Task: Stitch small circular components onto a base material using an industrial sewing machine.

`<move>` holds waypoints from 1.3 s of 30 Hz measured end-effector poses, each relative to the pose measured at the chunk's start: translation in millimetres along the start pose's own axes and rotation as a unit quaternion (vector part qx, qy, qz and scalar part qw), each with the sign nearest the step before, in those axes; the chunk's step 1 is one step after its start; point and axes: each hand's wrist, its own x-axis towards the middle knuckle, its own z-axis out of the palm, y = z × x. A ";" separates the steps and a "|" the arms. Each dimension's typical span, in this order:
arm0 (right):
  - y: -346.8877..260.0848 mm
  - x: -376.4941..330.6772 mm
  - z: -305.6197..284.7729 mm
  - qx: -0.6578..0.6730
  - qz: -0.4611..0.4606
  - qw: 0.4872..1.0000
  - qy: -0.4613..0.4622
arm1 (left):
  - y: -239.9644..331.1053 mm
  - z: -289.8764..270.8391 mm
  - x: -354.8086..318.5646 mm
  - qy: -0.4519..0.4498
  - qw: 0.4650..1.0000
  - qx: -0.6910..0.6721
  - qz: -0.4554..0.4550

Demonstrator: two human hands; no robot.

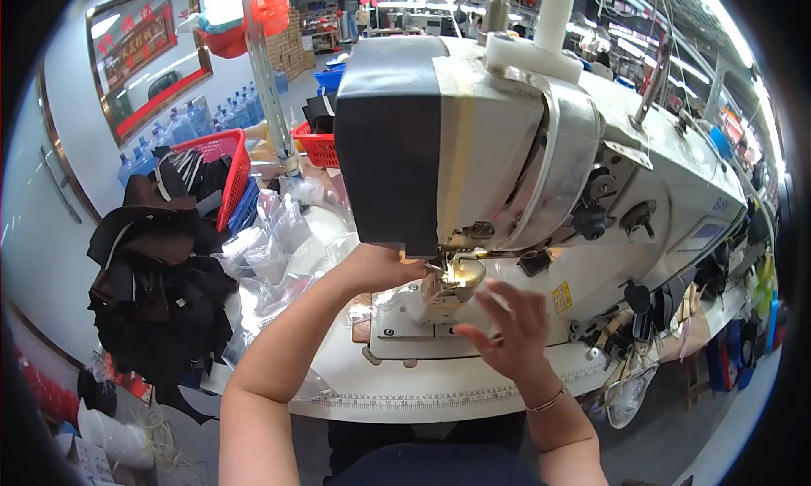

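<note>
A large industrial sewing machine (490,148) with a black front cover stands in front of me. A lamp lights its needle area (460,270). My left hand (384,268) reaches in from the left beside the needle. The machine head hides most of its fingers, so what they hold, if anything, does not show. To the right of the needle, my right hand (511,327) is raised with fingers apart and nothing visible in them; it is slightly blurred. Below the needle area is the machine's metal bed plate (414,349), apart from the right hand.
A heap of black and brown pieces (156,275) hangs at the table's left, beside a red basket (236,169). Clear plastic bags (274,232) lie behind my left arm. A printed ruler (422,401) runs along the front table edge. Straps and parts (650,325) crowd the right.
</note>
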 end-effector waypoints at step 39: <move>13.7 35.4 8.0 -0.127 -0.169 0.973 -0.095 | -28.8 22.2 -7.9 -0.049 0.948 -0.296 -0.112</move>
